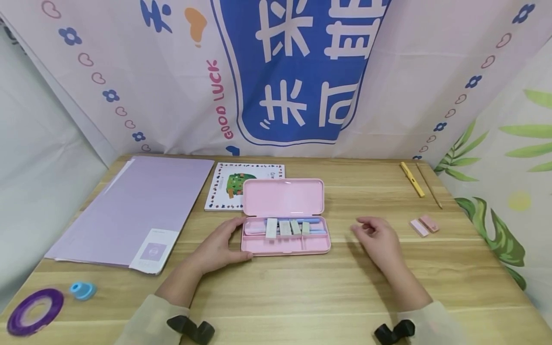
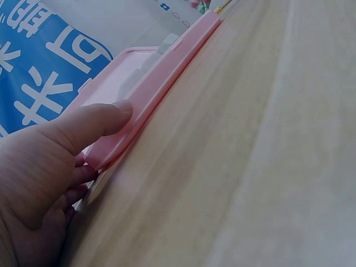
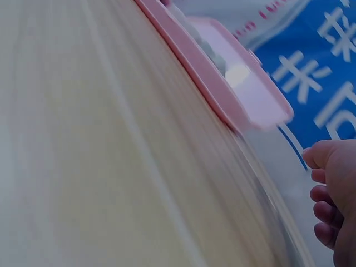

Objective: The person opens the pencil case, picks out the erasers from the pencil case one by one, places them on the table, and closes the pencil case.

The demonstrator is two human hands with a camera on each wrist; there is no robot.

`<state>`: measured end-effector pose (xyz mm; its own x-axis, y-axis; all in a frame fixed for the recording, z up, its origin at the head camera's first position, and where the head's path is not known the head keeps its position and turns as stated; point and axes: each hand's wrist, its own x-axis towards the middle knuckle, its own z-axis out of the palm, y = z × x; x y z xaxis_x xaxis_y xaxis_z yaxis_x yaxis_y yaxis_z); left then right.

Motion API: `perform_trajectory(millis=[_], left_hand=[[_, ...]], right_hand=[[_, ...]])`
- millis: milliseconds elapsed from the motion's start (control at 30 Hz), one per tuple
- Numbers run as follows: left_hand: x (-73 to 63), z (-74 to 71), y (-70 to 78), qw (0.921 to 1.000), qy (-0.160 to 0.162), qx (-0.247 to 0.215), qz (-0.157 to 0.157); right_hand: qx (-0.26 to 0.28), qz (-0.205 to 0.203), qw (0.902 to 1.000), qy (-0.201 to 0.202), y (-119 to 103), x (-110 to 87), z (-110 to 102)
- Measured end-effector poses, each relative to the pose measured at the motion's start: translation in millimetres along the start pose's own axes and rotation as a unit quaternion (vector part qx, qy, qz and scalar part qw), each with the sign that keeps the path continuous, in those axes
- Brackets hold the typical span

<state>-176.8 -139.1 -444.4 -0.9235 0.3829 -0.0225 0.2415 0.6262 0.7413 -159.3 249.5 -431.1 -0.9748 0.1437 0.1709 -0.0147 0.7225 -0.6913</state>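
Head view: left hand [image 1: 219, 247] clamped on pink pencil case [image 1: 283, 203], right hand [image 1: 380, 239] nearby, loosely curled.

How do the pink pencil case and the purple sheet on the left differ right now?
The pink pencil case looks smaller than the purple sheet. The case lies open with its lid swung back; the sheet lies flat. The left hand holds the case, while no hand touches the sheet. Both rest on the table.

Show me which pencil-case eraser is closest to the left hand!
The white, leftmost eraser; the other three erasers in the pencil case sit farther from the left hand.
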Motion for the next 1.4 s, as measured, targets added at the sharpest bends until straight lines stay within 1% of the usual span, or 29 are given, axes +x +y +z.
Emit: perform_trajectory(millis=[133, 233, 367, 500, 667, 833, 1067, 1233, 1400], left_hand=[[-0.1, -0.5, 0.6, 1.0000, 0.001, 0.002, 0.001], [0.0, -0.4, 0.9, 1.0000, -0.001, 0.003, -0.001], [0.4, 0.1, 1.5, 1.0000, -0.003, 0.004, -0.002], [1.0, 0.4, 2.0, 1.0000, -0.004, 0.004, -0.001], [1.7, 0.5, 2.0, 1.0000, -0.002, 0.005, 0.002], [2.1, 0.2, 2.7, 1.0000, -0.002, 0.002, 0.002], [1.6, -0.8, 4.5, 1.0000, -0.006, 0.004, -0.006], [1.1, -1.8, 5.2, 1.0000, -0.004, 0.004, -0.004], [0.8, -2.6, 4.8, 1.0000, -0.002, 0.006, 0.000]], right_hand=[[0.011, -0.035, 0.9991, -0.020, -22, -1.7, 25], [0.015, -0.054, 0.9976, -0.041, -34, -3.0, 40], [-0.004, -0.068, 0.9954, -0.067, -47, -3.4, 55], [-0.034, -0.082, 0.9936, -0.070, -54, -2.8, 62], [-0.065, -0.089, 0.9918, -0.065, -58, -1.2, 65], [-0.073, -0.088, 0.9911, -0.068, -61, -1.5, 62], [-0.049, -0.068, 0.9928, -0.086, -64, -2.4, 58], [-0.030, -0.049, 0.9936, -0.097, -66, -1.5, 57], [-0.031, -0.037, 0.9932, -0.106, -69, 0.6, 58]])
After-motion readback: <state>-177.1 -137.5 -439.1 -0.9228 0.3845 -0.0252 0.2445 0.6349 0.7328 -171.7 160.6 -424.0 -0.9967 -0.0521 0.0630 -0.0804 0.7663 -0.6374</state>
